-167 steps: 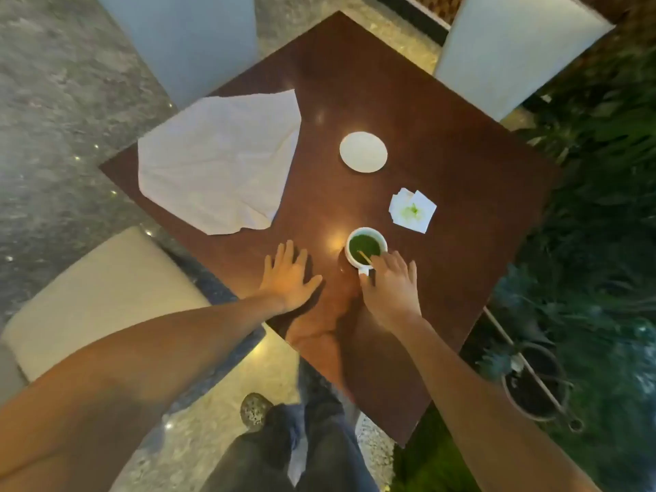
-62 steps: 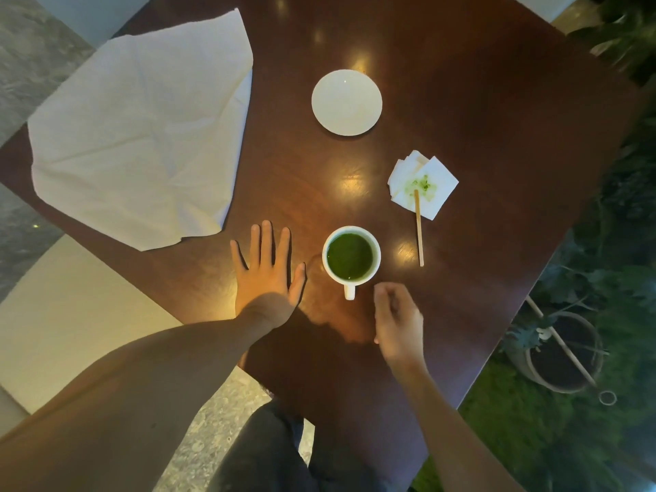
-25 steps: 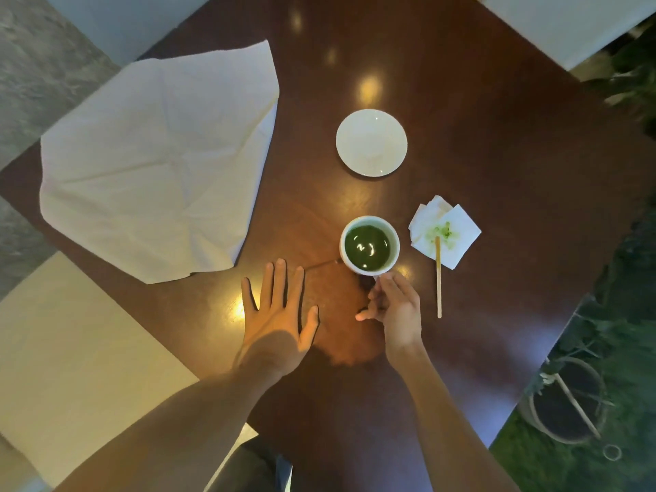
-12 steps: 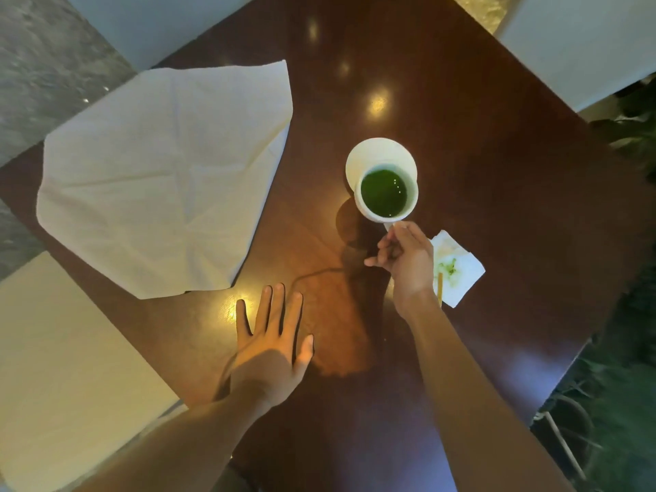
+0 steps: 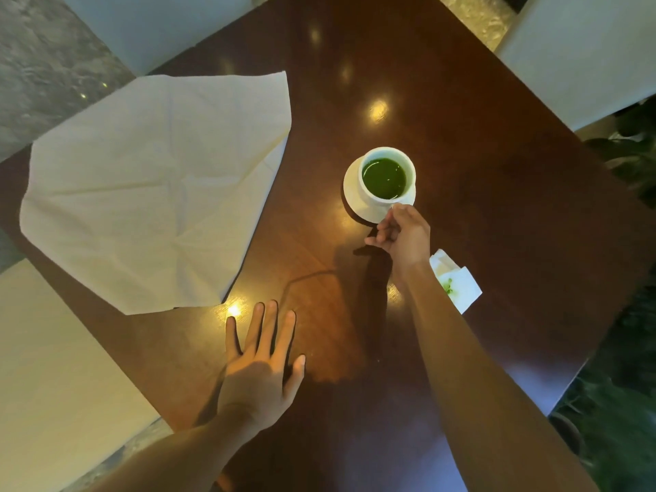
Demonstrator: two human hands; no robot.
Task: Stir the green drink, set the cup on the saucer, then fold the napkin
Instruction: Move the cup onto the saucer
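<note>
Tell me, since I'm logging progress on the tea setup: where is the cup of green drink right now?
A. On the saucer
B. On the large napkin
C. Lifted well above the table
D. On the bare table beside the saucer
A: the cup sits on the saucer, with the right hand at its handle.

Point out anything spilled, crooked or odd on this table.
The white cup of green drink sits off-centre on the white round saucer, toward its far right edge. The small folded white tissue near the right forearm carries a green stain. The large white napkin lies creased and unfolded. No spill shows on the dark wooden table.
</note>
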